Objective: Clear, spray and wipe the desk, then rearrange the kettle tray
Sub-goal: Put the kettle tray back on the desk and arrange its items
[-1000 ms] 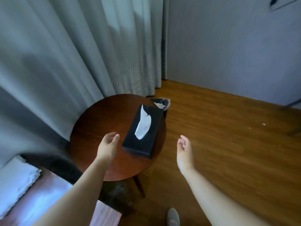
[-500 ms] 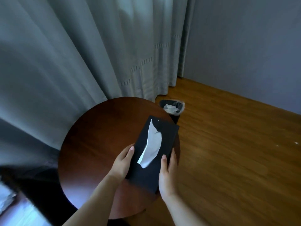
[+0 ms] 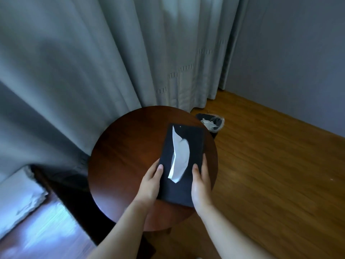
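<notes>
I have the black tissue box between both my hands, over the right half of the round dark-wood counter. My left hand grasps the box's near left edge, thumb laid on its top face and the other fingers hidden under or behind the side. My right hand grasps the near right edge the same way, thumb on top and fingers curled down along the right side. So each grip is clenched on the box, one on either side of the white tissue that sticks up from the slot in the top. The box lies lengthwise away from me, its far end pointing toward the curtain. Whether its base rests on the counter or is lifted just clear of it, I cannot tell. Beyond the box's far right corner, on the wooden floor just past the counter's rim, stands a small black bin with a clear liner and some crumpled white paper in it. Behind the box, the grey curtain hangs down to the counter's far edge, and a plain grey wall runs to the right of it. To the left of the box, past the counter, a white cloth lies on a glossy surface.
</notes>
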The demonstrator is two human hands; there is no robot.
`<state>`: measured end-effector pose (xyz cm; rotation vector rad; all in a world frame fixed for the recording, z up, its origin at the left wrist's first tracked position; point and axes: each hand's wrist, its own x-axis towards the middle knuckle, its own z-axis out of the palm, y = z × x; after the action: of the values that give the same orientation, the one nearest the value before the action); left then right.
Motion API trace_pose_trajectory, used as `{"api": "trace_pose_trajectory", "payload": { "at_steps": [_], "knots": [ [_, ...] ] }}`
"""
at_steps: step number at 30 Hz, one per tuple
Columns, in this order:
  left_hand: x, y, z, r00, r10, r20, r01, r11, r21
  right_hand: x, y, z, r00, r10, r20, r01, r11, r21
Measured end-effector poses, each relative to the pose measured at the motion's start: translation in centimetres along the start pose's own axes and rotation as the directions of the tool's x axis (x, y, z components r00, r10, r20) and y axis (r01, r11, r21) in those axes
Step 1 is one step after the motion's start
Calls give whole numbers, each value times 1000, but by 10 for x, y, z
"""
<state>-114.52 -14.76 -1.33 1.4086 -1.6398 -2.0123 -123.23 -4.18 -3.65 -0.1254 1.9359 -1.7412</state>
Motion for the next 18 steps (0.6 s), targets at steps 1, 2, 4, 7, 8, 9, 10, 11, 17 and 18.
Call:
{"api": "trace_pose_trajectory", "payload": {
  "at_steps": [1,2,4,7,8,9,10,11,17,18],
  "knots": [
    [-5,2,-5,999,20,-27,-21,1000,-6,-2,-5,2,1000,-5,26,5,1000,-15],
    [-11,5,-9,998,41,-57,-42,999,-18,-4,-10,5,998,-9,55,10,1000,-25],
    [-24,11,-22,992,54,-116,-62,996,-64,-11,-21,14,993,-16,119,20,999,-31],
    [-47,17,-47,976,61,-211,-86,990,-110,-25,-37,36,978,2,207,6,999,-39],
    [-56,19,-57,967,71,-245,-103,988,-119,-31,-42,46,971,4,239,5,999,-37],
    [-62,17,-69,957,76,-281,-112,987,-113,-38,-47,56,962,3,274,6,999,-32],
    [-72,18,-80,945,88,-315,-126,987,-102,-45,-51,66,951,-2,310,10,1000,-27],
    [-80,15,-92,933,94,-348,-135,986,-97,-54,-54,77,938,-9,347,18,1000,-23],
    [-147,-10,-165,824,38,-566,-159,973,-167,-124,-52,143,838,-30,545,31,999,8],
    [-159,-16,-177,803,24,-596,-166,969,-185,-138,-49,154,818,-25,575,33,999,-4]
  ]
}}
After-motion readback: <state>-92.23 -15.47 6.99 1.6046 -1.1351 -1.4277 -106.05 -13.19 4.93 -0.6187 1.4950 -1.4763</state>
